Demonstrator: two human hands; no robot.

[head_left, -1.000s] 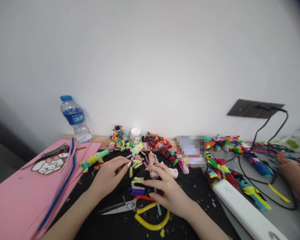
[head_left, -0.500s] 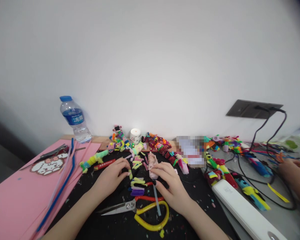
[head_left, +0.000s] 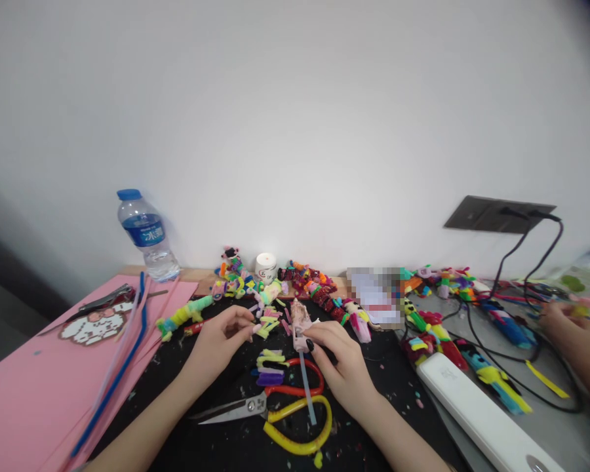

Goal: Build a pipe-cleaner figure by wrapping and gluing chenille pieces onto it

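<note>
My right hand (head_left: pixel 341 367) grips a pale pink fuzzy figure (head_left: pixel 299 320) on a thin clear stick (head_left: pixel 307 393), holding it upright over the black mat (head_left: pixel 211 439). My left hand (head_left: pixel 219 344) pinches a short yellow-green pipe-cleaner piece (head_left: pixel 261 333) at its fingertips, just left of the figure. Below the hands lie several cut pipe-cleaner pieces (head_left: pixel 270 367) in yellow and purple. Scissors (head_left: pixel 275 410) with red and yellow handles rest near the front of the mat.
A water bottle (head_left: pixel 147 236) stands at the back left beside pink paper sheets (head_left: pixel 34 387) with pliers (head_left: pixel 105 298) and a blue pipe cleaner. Colourful pipe-cleaner figures (head_left: pixel 314 285) and a small white jar (head_left: pixel 266 267) line the wall. Another person's hand (head_left: pixel 577 347) works at right among cables; a white bar (head_left: pixel 482 416) lies nearby.
My right hand has lifted the pink figure on its stick off the mat and holds it upright. My left hand has picked up a yellow-green piece and raised it slightly.
</note>
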